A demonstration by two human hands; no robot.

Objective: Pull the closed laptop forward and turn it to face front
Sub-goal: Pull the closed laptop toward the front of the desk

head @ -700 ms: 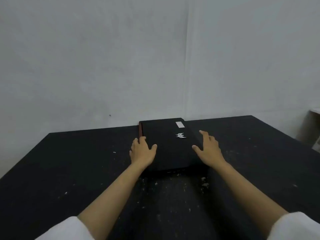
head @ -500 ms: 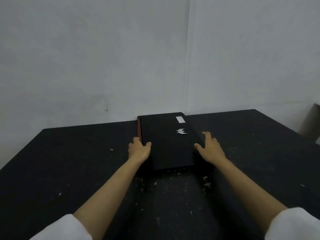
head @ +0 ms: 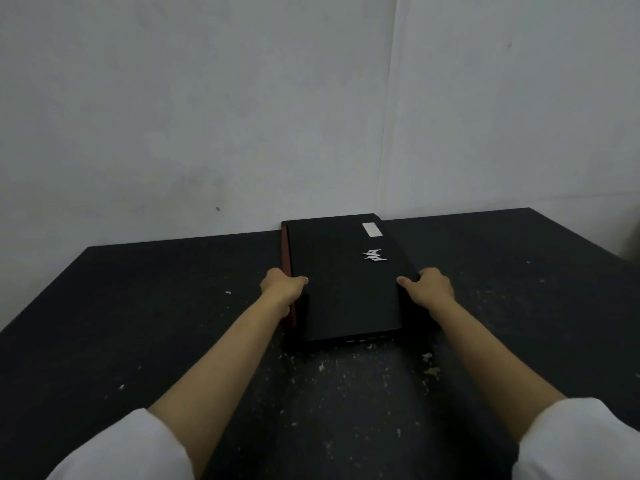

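Observation:
A closed black laptop [head: 346, 285] lies on the black table [head: 138, 323], its far end against the wall and a short side toward me. It has a silver logo, a white sticker near the far end and a red strip along its left edge. My left hand [head: 282, 287] grips that left edge, thumb on the lid. My right hand [head: 427, 287] grips the right edge, thumb on top. Fingers of both hands curl under the sides, out of sight.
A grey-white wall [head: 242, 116] rises directly behind the table. White specks and scuffs dot the tabletop in front of the laptop. The table's right edge [head: 588, 237] runs off toward a pale object at the far right.
Both hands went from resting open over the lid to clasping the laptop's left and right edges. The laptop itself has hardly shifted.

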